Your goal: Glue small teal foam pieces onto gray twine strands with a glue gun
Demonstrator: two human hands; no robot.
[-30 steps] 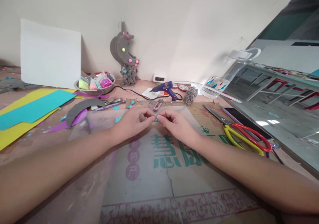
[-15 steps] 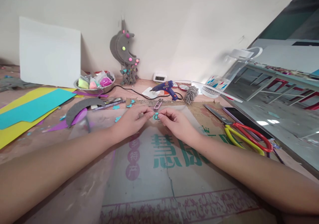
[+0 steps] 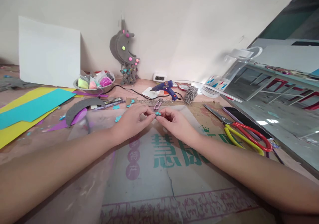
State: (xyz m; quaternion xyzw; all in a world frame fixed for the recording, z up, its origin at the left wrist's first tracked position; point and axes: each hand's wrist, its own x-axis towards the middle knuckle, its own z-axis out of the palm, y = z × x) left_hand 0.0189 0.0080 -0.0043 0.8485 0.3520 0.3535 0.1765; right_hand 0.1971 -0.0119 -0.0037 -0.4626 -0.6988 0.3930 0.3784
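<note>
Between the fingertips of my two hands is a small turquoise cutout (image 3: 158, 113), partly covered by the fingers. My left hand (image 3: 136, 120) pinches it from the left, and my right hand (image 3: 173, 120) pinches it from the right, thumbs nearly touching. Just beyond the fingers lie pink thread snips (image 3: 158, 104). Turquoise flower shapes (image 3: 118, 118) rest left of my left hand. Beneath both hands spreads a printed cardboard sheet (image 3: 147, 187) under a clear film.
Scissors with red and yellow handles (image 3: 245, 134) and a phone (image 3: 246, 122) lie at right. Behind stand a blue glue gun (image 3: 165, 88), grey yarn (image 3: 190, 95), a water bottle (image 3: 216, 84) and a bowl (image 3: 93, 90). A grey moon ornament (image 3: 124, 51) hangs on the wall.
The fingertips have drawn closer together around the turquoise cutout, which now shows less and looks tilted. The things on the table have stayed put.
</note>
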